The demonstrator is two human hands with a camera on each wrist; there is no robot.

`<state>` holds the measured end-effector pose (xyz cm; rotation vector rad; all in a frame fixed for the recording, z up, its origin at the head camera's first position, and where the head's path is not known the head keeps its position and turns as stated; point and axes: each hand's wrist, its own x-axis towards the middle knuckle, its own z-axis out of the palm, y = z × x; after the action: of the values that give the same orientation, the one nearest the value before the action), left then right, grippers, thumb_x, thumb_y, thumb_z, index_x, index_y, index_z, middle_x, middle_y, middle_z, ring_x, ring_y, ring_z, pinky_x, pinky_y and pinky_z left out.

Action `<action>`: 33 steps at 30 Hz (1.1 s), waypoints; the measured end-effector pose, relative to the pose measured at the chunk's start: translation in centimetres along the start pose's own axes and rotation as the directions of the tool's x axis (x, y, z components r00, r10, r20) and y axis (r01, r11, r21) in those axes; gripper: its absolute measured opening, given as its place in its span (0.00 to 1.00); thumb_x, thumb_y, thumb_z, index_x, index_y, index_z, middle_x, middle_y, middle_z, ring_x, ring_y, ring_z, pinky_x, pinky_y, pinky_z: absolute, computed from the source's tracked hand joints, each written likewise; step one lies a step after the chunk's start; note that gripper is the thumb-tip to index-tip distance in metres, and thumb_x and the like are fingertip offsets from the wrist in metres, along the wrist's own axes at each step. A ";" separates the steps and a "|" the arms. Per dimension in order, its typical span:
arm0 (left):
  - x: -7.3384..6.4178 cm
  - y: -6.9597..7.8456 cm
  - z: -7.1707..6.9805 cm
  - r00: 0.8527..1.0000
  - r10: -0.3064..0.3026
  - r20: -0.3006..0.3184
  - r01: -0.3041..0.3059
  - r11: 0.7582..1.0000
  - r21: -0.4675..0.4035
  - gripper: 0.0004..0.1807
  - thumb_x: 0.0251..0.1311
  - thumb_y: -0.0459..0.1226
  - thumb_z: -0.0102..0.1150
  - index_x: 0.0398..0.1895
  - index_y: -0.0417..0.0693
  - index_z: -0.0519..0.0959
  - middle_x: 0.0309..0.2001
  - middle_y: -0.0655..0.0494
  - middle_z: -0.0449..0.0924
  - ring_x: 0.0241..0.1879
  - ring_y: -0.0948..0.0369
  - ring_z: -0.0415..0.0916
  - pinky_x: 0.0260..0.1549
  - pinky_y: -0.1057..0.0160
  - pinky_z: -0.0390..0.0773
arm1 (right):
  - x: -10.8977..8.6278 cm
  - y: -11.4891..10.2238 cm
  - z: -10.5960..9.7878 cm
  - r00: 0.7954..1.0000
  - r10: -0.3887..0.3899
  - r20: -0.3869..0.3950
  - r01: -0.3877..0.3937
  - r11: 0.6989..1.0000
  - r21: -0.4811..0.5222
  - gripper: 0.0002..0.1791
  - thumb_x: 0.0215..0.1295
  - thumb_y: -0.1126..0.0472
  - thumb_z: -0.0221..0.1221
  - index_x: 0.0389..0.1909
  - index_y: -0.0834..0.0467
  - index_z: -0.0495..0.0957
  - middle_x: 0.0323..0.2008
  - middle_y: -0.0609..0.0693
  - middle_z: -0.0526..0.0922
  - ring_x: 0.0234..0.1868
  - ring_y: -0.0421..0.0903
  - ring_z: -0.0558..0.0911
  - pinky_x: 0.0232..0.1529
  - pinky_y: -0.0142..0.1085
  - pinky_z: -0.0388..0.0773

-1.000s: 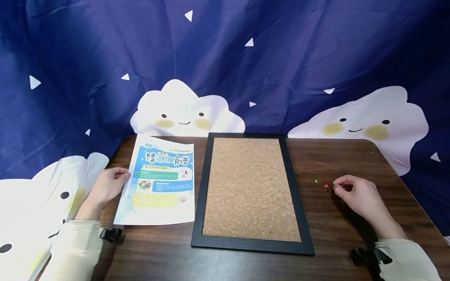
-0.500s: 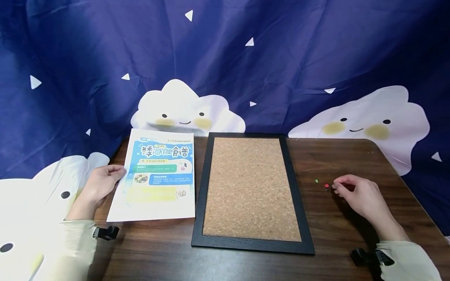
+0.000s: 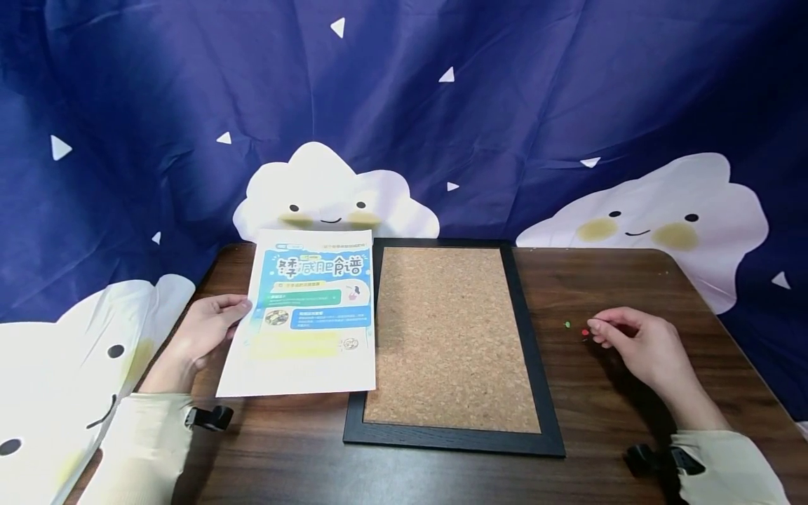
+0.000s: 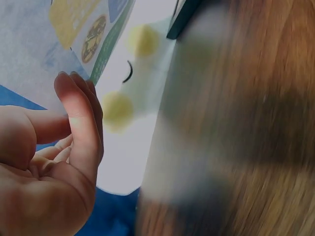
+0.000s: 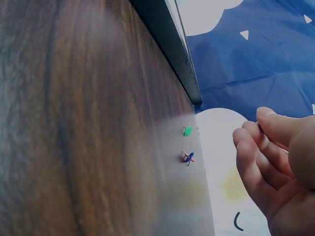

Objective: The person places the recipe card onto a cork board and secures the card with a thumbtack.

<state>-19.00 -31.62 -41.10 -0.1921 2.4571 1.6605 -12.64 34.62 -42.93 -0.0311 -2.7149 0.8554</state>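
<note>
My left hand pinches the left edge of a printed paper sheet between thumb and fingers. The sheet is lifted, and its right edge overlaps the left side of a black-framed corkboard. In the left wrist view the thumb and fingers meet at the sheet's edge. Over the table's right side, my right hand pinches a small dark thumbtack, mostly hidden by the fingertips. Just left of that hand lie a green thumbtack and a red thumbtack, with a blue thumbtack against the red one.
The corkboard lies flat in the middle of the brown wooden table. A dark blue curtain printed with clouds hangs behind the table's far edge and down its left side.
The sheet was raised and drawn slightly left, then carried right until it overlapped the corkboard's frame. My right hand has shifted a little left and away from me, near the red thumbtack.
</note>
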 end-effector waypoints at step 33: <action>0.8 1.9 9.4 0.983 0.074 0.167 -0.029 0.966 -0.258 0.21 0.82 0.31 0.51 0.65 0.19 0.70 0.35 0.59 0.89 0.33 0.70 0.86 0.33 0.73 0.86 | 0.8 -3.3 1.5 0.998 -0.021 -0.066 0.033 0.982 0.188 0.10 0.75 0.64 0.67 0.47 0.68 0.89 0.34 0.64 0.92 0.25 0.28 0.85 0.31 0.24 0.84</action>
<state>-19.55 -22.20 -43.00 -0.0119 2.1346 1.9241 -13.62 31.18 -42.01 0.0190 -2.5579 1.0814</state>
